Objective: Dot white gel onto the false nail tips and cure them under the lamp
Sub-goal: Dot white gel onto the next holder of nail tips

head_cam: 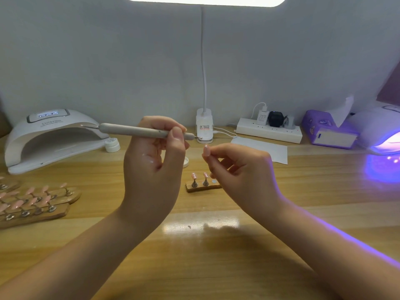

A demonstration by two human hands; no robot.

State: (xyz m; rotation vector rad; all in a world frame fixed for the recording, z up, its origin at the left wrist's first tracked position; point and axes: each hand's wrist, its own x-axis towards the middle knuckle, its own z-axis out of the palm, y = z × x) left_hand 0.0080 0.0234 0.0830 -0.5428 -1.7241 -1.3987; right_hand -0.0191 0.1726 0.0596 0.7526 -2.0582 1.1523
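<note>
Pinching nail tip (205,150) mid-frame, right hand (242,169); left hand (151,161) grips dotting tool (138,131). Tip's light, slippery: hold edges.

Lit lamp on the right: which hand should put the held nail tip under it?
Right. The right hand already pinches the nail tip and is nearer the glowing lamp. The left hand grips the dotting tool.

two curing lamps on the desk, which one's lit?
The curing lamp at the far right edge: violet light glows in its opening and spills onto the wooden desk. The big white lamp at left has a dark opening; only its top display is lit.
</note>
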